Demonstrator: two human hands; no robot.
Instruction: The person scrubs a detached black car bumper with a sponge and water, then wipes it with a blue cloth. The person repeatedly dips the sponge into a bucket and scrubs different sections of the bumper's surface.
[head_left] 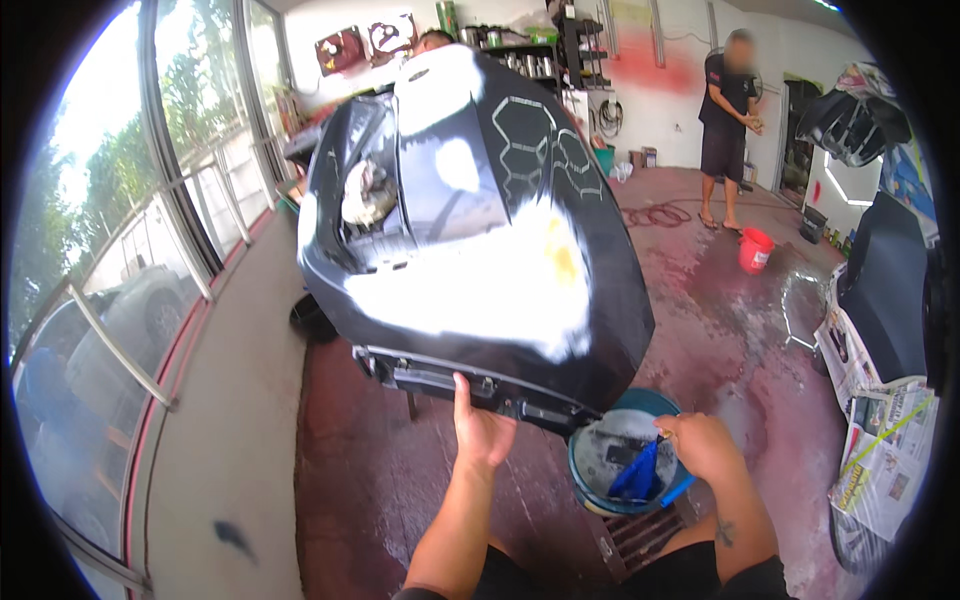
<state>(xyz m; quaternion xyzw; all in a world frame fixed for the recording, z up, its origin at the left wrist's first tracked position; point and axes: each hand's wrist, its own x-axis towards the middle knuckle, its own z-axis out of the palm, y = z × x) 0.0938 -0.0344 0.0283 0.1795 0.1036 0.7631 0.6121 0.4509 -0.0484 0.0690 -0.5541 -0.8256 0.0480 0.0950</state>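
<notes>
A large black car bumper [610,290], with broad white patches and grey honeycomb lines, tilts across the middle. Under its lower edge is my left hand [483,432], gripping it with the thumb up in front and the fingers mostly hidden beneath. To the right, my right hand [703,447] is closed on the top of what looks like a wet blue cloth [637,474]. The cloth hangs into a teal bucket [577,470] of foamy, greyish water, where a dark piece [622,454] also shows.
A floor drain grate [640,545] lies below the bucket. Newspaper-masked dark panels [885,290] stand at the right. Farther back are a red bucket [756,250], a coiled hose [655,214] and a standing person [727,120]. Another head shows behind the bumper. Windows and a low wall [235,400] run along the left.
</notes>
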